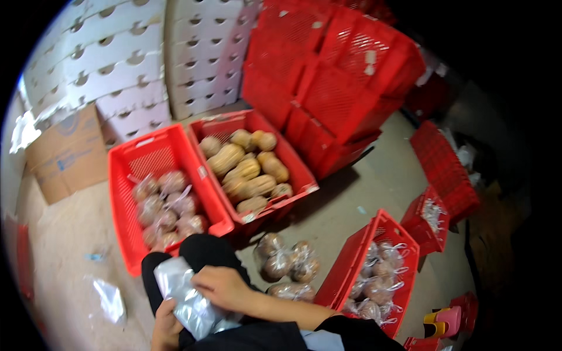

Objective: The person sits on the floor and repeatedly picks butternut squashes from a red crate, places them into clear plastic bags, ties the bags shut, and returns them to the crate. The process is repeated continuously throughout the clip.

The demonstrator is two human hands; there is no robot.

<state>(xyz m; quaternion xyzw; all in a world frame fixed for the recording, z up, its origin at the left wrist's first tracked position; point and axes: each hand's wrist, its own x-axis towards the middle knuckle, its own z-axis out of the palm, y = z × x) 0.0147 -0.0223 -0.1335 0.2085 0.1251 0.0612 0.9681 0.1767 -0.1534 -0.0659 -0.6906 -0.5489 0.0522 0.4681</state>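
A stack of clear plastic bags (192, 316) lies across my lap. My left hand (166, 316) grips its near left edge, thumb on top. On the upper right part of the bags rests my right hand (224, 286), fingers bent at the edge; whether they pinch a bag cannot be made out. Just beyond my knees stands a red plastic crate (117, 197) with several bagged squashes (169, 210) in it. Next to it, another red crate (303, 184) holds loose butternut squashes (246, 169).
Bagged squashes (287, 259) lie on the floor right of my knees, beside a tilted red crate (347, 259) of knotted bags. Tall stacked red crates (333, 74) and white cartons (118, 57) stand behind. A flat cardboard piece (70, 153) and a loose plastic bag (109, 300) are at left.
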